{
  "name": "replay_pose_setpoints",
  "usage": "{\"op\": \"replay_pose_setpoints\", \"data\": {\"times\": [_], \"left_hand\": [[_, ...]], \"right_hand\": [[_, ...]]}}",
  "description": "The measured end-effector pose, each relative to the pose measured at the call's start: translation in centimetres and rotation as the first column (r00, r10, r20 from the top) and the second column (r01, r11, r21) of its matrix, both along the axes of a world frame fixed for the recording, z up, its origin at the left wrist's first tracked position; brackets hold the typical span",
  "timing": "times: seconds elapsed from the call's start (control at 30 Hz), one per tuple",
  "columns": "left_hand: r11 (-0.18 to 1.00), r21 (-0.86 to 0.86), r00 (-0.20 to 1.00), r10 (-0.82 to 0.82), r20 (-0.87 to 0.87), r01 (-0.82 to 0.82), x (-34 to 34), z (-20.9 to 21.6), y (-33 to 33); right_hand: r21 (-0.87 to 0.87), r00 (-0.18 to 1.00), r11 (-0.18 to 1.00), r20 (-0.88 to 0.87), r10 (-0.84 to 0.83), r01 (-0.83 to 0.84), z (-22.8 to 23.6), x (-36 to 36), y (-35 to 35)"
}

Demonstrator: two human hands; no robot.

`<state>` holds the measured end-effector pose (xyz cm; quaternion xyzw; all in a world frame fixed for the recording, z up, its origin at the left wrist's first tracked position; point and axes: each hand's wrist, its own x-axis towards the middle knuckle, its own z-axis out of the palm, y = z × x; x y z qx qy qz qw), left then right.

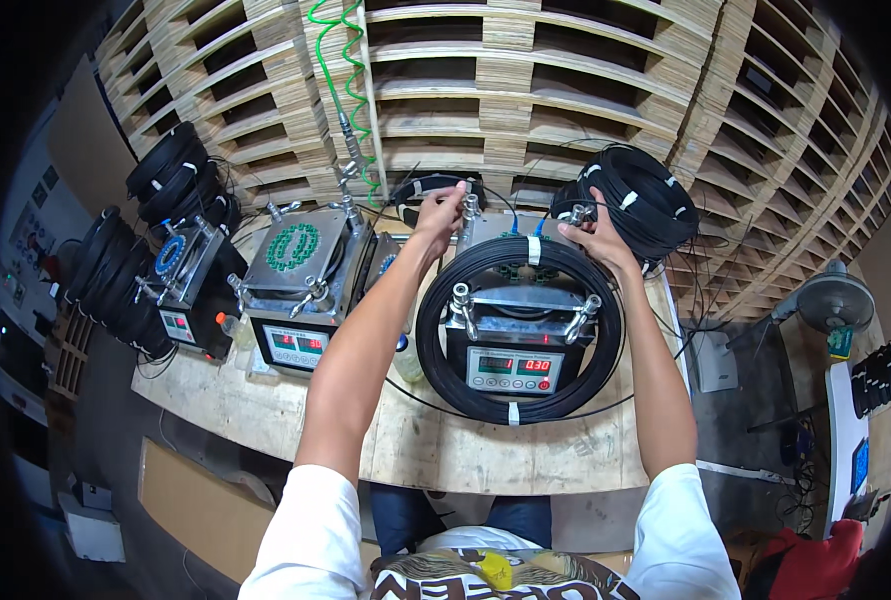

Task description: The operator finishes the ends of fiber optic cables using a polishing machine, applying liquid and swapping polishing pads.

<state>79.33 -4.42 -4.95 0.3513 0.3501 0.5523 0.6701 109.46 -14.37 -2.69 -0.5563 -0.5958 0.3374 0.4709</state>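
My left hand [440, 216] is curled at the rear left metal clamp handle [471, 208] of a fibre polishing machine [511, 372], fingertips pressed on it. At the rear right corner, my right hand [604, 240] has its thumb and fingers around the other clamp handle [578, 214]. A large coil of black cable [436, 375], tied with white tape, leans upright against the machine's front, framing its lit red and green display. Two blue-tipped cable ends [515, 228] meet the machine's top plate between my hands. Two front clamp handles [463, 300] show inside the coil.
A second polishing machine [291, 260] with a green ring of connectors and a third [178, 270] stand left. Black cable coils [646, 205] sit behind right, with more [116, 280] far left. Wooden pallets [576, 75] rise behind the wooden bench [446, 450]. A green coiled hose [351, 60] hangs down.
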Motion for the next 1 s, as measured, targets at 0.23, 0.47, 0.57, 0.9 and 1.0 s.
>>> {"op": "replay_pose_setpoints", "data": {"times": [0.23,0.47,0.57,0.9,1.0], "left_hand": [[0.988,0.079,0.986,0.140,-0.091,-0.133,0.5,-0.5,-1.8],[0.988,-0.075,0.947,0.107,-0.304,-0.136,1.0,0.4,-1.2],[1.000,-0.002,0.999,0.015,0.038,-0.015,1.1,-0.2,-0.7],[0.939,0.343,0.806,0.205,-0.555,-0.003,-0.4,5.4,-9.1],[0.735,0.678,0.701,0.486,-0.522,-0.005,-1.5,6.2,-18.0]], "right_hand": [[-0.012,1.000,1.000,-0.029,-0.005,0.005,-0.6,0.7,0.1],[-0.105,0.999,0.994,-0.035,0.026,-0.030,0.7,0.3,-0.8],[-0.042,1.000,0.999,-0.024,-0.004,0.003,0.1,0.4,-0.2],[-0.002,1.000,1.000,-0.021,-0.016,0.015,-0.9,1.2,0.0],[-0.007,1.000,1.000,-0.019,-0.016,0.016,-0.4,0.2,-0.8]]}}
